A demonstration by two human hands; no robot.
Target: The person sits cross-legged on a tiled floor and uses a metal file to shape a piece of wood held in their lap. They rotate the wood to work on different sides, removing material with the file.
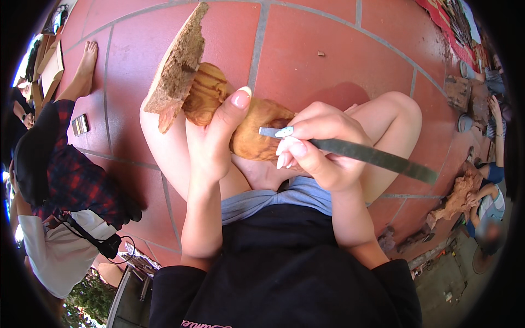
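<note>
Above my crossed bare legs, my left hand (214, 139) grips a wooden carving (254, 131), its thumb laid across the narrow waist between two rounded, polished parts. A rough, pale slab of raw wood (178, 71) forms the carving's far left end. In my right hand (333, 147) is a flat metal chisel (377, 158), pinched near its bright tip. That tip lies over the right-hand rounded part, pointing left; whether it touches the wood I cannot tell. The chisel's dark shank sticks out to the right, past my hand.
Red floor tiles (306, 33) surround me, with a small wood chip (321, 53) ahead. At left sits a person in a plaid garment (82, 180), near a small flat box (80, 124). People at right sit by a large wood carving (456, 197); many tools (451, 22) lie at upper right.
</note>
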